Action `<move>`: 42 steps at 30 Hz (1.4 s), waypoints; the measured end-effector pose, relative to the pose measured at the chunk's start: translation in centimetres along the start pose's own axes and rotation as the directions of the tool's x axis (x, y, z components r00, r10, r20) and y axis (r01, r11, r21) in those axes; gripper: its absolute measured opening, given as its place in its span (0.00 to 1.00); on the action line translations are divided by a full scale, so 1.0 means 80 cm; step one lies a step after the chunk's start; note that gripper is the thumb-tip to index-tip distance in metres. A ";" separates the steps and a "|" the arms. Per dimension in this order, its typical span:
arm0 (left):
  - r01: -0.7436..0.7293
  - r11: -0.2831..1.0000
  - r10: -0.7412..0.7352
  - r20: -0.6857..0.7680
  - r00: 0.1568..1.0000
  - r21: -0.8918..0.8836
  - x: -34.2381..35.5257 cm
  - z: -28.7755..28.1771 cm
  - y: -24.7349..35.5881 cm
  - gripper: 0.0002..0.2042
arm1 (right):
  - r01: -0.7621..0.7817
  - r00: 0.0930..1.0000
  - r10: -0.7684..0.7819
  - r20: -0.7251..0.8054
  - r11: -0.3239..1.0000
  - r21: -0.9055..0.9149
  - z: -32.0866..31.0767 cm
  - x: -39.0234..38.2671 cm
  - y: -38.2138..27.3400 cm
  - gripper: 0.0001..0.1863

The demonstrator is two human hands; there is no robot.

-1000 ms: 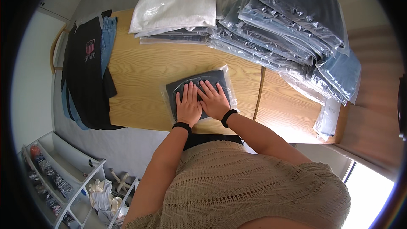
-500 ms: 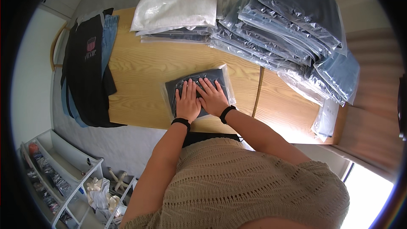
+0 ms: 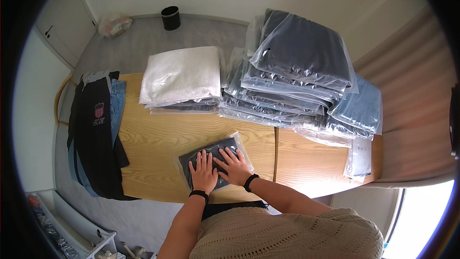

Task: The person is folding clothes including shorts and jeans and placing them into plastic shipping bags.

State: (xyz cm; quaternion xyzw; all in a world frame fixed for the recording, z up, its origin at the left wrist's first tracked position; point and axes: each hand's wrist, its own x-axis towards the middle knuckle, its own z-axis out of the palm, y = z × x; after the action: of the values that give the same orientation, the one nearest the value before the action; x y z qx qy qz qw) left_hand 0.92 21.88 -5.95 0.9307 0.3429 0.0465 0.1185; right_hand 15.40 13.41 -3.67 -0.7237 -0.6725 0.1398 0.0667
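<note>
A folded dark garment in a clear plastic bag (image 3: 221, 146) lies flat on the wooden table (image 3: 158, 134), slightly tilted, near its front edge. My left hand (image 3: 203, 171) rests flat on its left part with fingers stretched out. Beside it, my right hand (image 3: 232, 165) presses flat on the middle and right part, fingers spread; the two hands nearly meet at the thumbs. Clear film sticks out past the garment at its right end. The palms hide the near part of the package.
Bagged white garments (image 3: 182, 74) top a low pile at the back; a taller stack of bagged dark clothes (image 3: 302, 52) stands right of it. A black sweatshirt (image 3: 93, 134) and jeans hang over the left edge. A black bin (image 3: 170, 18) and white drawer unit (image 3: 72, 220) stand on the floor.
The view has tilted up, so the table sits lower in the picture and the bin and back wall show. Both hands stay flat on the bagged garment.
</note>
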 end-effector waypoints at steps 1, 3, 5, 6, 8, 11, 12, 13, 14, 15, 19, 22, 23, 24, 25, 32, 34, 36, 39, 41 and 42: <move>0.008 1.000 -0.008 0.013 1.000 0.003 0.002 0.003 0.000 0.29 | -0.005 1.000 0.005 0.006 1.000 0.005 0.001 0.005 0.006 0.30; 0.015 1.000 -0.014 0.018 1.000 -0.018 0.008 -0.004 0.002 0.29 | 0.005 0.999 -0.005 -0.031 1.000 0.006 0.001 0.008 0.009 0.30; 0.028 0.999 -0.028 0.009 1.000 0.022 0.009 -0.003 0.002 0.29 | 0.015 0.999 -0.013 -0.048 0.999 0.036 0.001 0.010 0.010 0.30; 0.027 0.999 -0.027 0.003 1.000 0.026 0.011 -0.002 0.001 0.28 | 0.010 0.999 -0.008 -0.044 0.999 0.043 0.003 0.012 0.011 0.30; 0.030 0.999 -0.030 0.013 0.999 0.012 0.011 0.001 0.001 0.28 | -0.002 1.000 0.003 -0.013 0.999 0.042 0.005 0.011 0.013 0.29; 0.033 0.999 -0.034 0.007 0.999 0.011 0.007 0.004 0.000 0.28 | 0.003 1.000 -0.003 -0.008 1.000 0.026 0.010 0.011 0.012 0.29; 0.026 1.000 -0.026 -0.007 1.000 0.013 0.006 0.005 -0.001 0.28 | 0.005 1.000 -0.005 -0.018 0.999 0.032 0.011 0.010 0.011 0.29; 0.034 0.999 -0.034 -0.007 0.999 0.012 0.005 0.008 -0.002 0.28 | 0.011 1.000 -0.011 -0.014 0.999 0.033 0.012 0.010 0.009 0.29; 0.031 1.000 -0.031 0.001 1.000 0.006 0.005 0.013 -0.004 0.29 | 0.011 0.999 -0.009 -0.045 0.999 0.039 0.017 0.011 0.010 0.29; 0.031 1.000 -0.031 0.016 0.999 -0.003 0.000 0.011 -0.001 0.30 | 0.009 0.998 -0.006 -0.067 0.999 0.049 0.019 0.006 0.007 0.28; -0.001 1.000 0.002 -0.083 0.997 0.006 0.002 -0.004 -0.006 0.27 | 0.060 0.992 -0.060 -0.108 0.998 -0.007 0.012 0.012 0.010 0.30; 0.019 0.965 -0.047 -0.103 0.994 -0.260 0.000 -0.024 -0.021 0.28 | 0.041 0.998 -0.032 -0.048 0.981 0.191 -0.016 0.005 0.028 0.37; 0.031 0.913 -0.106 -0.163 0.981 -0.407 -0.002 -0.031 -0.027 0.29 | 0.030 0.992 0.003 -0.130 0.967 0.254 -0.024 -0.002 0.038 0.40; 0.037 0.915 -0.112 -0.165 0.980 -0.401 -0.015 -0.027 -0.037 0.29 | -0.057 0.988 0.099 -0.118 0.947 0.317 -0.027 -0.014 0.044 0.44; 0.158 0.881 -0.273 -0.209 0.939 -0.445 -0.036 -0.021 -0.054 0.29 | -0.144 0.976 0.194 -0.100 0.915 0.376 -0.029 -0.025 0.049 0.48; 0.617 0.345 -0.553 0.378 0.743 -0.707 -0.103 -0.009 -0.081 0.32 | -0.284 0.959 0.224 0.175 0.717 0.637 0.015 -0.055 0.074 0.62; 0.661 0.308 -0.502 0.473 0.724 -0.684 -0.100 -0.008 -0.086 0.31 | -0.314 0.949 0.230 0.214 0.673 0.669 0.007 -0.053 0.065 0.63; 0.692 0.285 -0.431 0.557 0.710 -0.663 -0.100 -0.002 -0.090 0.31 | -0.362 0.932 0.292 0.215 0.694 0.622 -0.002 -0.057 0.064 0.63; 0.618 0.286 -0.383 0.504 0.774 -0.732 -0.102 -0.003 -0.088 0.31 | -0.372 0.915 0.384 0.127 0.678 0.634 0.011 -0.062 0.060 0.63; 0.593 0.088 -0.349 0.533 0.771 -0.800 -0.107 -0.006 -0.079 0.30 | -0.470 0.879 0.381 0.286 0.599 0.648 0.015 -0.063 0.063 0.61; 0.643 0.105 -0.348 0.578 0.738 -0.758 -0.111 -0.006 -0.081 0.26 | -0.388 0.921 0.342 0.188 0.750 0.535 0.028 -0.064 0.067 0.60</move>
State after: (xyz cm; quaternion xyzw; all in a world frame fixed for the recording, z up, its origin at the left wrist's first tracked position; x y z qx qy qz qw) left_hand -10.00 20.97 -7.13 0.5029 0.5242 0.0728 0.6834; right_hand 19.54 7.67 -6.76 -0.7827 -0.4487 0.3700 0.2216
